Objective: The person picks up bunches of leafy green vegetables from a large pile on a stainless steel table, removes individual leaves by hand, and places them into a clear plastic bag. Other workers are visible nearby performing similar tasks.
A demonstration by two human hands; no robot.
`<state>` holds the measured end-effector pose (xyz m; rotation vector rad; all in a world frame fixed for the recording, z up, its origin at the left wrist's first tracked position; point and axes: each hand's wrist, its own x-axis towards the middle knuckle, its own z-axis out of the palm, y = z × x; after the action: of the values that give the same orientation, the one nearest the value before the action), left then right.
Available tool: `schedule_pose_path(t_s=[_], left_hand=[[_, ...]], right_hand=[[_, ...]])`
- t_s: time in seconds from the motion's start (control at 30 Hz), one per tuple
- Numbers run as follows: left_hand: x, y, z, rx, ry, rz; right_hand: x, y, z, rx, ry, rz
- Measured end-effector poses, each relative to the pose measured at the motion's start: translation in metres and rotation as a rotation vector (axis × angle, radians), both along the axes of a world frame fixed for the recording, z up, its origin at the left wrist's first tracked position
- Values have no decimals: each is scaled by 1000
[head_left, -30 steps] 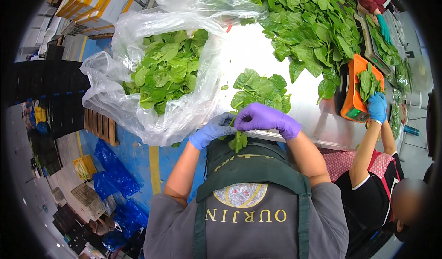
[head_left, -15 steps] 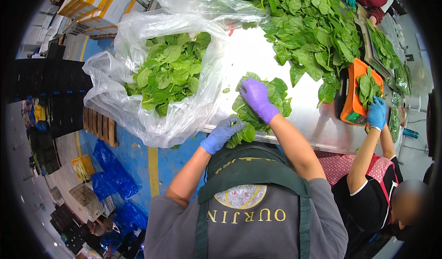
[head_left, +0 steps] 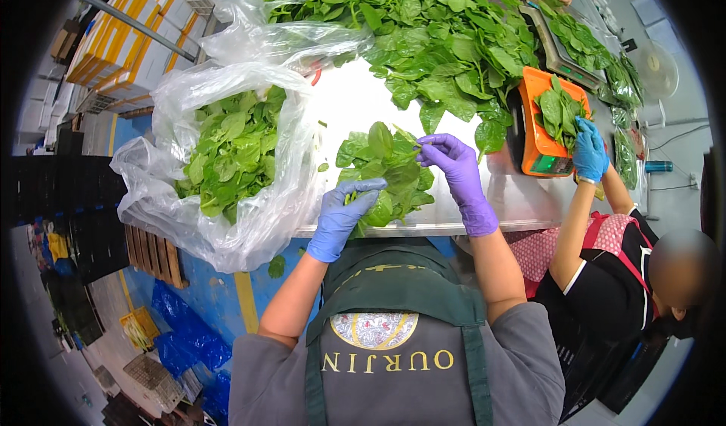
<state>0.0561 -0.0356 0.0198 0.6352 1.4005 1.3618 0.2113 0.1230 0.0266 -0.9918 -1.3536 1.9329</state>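
Observation:
My left hand (head_left: 339,218), in a blue glove, is closed round the stems of some green leafy sprigs (head_left: 376,213) at the table's front edge. Just to its right, my right hand (head_left: 457,176), gloved in purple, pinches a leafy sprig (head_left: 401,170) by its stem between thumb and fingertips. Loose leaves (head_left: 351,150) lie on the white tabletop (head_left: 344,97) around and behind both hands. Left of them, a clear plastic bag (head_left: 219,238) stands wide open, holding a heap of picked leaves (head_left: 236,146). Some leaf stems are hidden by my fingers.
A large pile of leafy greens (head_left: 446,44) covers the table's far side. At right, a co-worker's blue-gloved hand (head_left: 590,152) holds greens on an orange scale (head_left: 534,144). A wooden pallet (head_left: 153,256) and blue plastic sheeting (head_left: 178,324) lie on the floor at left.
My right hand has come off the leaves it was pressing on and moved right, now pinching a sprig's stem. My left hand keeps its greens. The whole view has shifted.

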Motion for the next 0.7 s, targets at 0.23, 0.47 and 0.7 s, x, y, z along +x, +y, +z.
schedule_pose_path(t_s=[0.23, 0.47, 0.7], left_hand=[[18, 37, 19, 285, 681, -77], [16, 33, 12, 47, 801, -202], [0, 22, -1, 53, 779, -219]], right_hand=[[9, -25, 3, -43, 29, 15], [9, -35, 5, 406, -300, 117], [-4, -30, 11, 678, -450, 338]])
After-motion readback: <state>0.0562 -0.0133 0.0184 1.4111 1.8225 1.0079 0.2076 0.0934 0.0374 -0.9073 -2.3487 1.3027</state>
